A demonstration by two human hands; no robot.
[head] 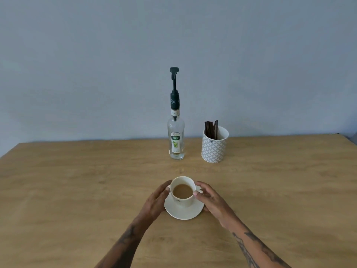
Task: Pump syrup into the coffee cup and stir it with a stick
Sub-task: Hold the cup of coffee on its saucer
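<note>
A white coffee cup (183,198) with milky coffee stands on a white saucer (185,213) near the table's front middle. My left hand (156,202) lies against the saucer's left edge, fingertips touching the cup's side. My right hand (210,200) grips the saucer's right edge, thumb at the cup's rim. Farther back stands a clear syrup bottle (176,140) with a tall dark pump (174,82), its spout facing left. To its right, a patterned white holder (214,147) contains several dark stir sticks (211,128).
The wooden table (77,190) runs to a plain grey-blue wall behind the bottle and holder. Bare wood separates the cup from the bottle, about a hand's length.
</note>
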